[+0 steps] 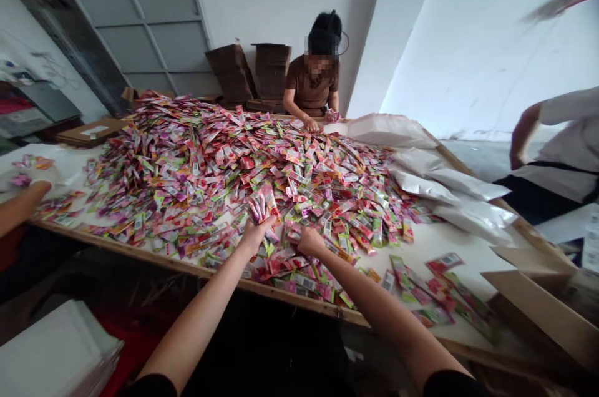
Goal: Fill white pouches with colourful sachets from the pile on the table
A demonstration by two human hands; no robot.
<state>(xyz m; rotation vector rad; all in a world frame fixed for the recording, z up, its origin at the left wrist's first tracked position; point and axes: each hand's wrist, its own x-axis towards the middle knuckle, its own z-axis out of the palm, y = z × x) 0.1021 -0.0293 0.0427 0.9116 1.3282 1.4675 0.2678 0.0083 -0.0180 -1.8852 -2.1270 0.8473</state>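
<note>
Head camera view: the left hand (256,233) is clamping its fingers on a fanned bunch of packets (264,203), the thumb pressing across the lower front while the printed ends are pointing up and away from the wearer. Just beside it, the right hand (311,241) is curling its fingers inward, knuckles up, low over the packets; whether they are pinching one, I cannot tell, since the back of the hand is hiding the tips.

By my judgement, the step in hand is gathering: the left is keeping the bunch while the right is working at the loose ones. The next move seems to be calling for a clean pick of a single packet, laid flush against the bunch without loosening the left grip.

Around both hands a broad pile of packets (224,160) is covering much of the table (421,256), heaping highest toward the far left. To the right, some loose packets (444,288) are lying apart from the pile, near an open carton (524,297). White bags (461,210) are resting beyond them. Across the table a co-worker (311,82) is bending over the pile; another person's arm (21,210) is reaching in at the left edge.
</note>
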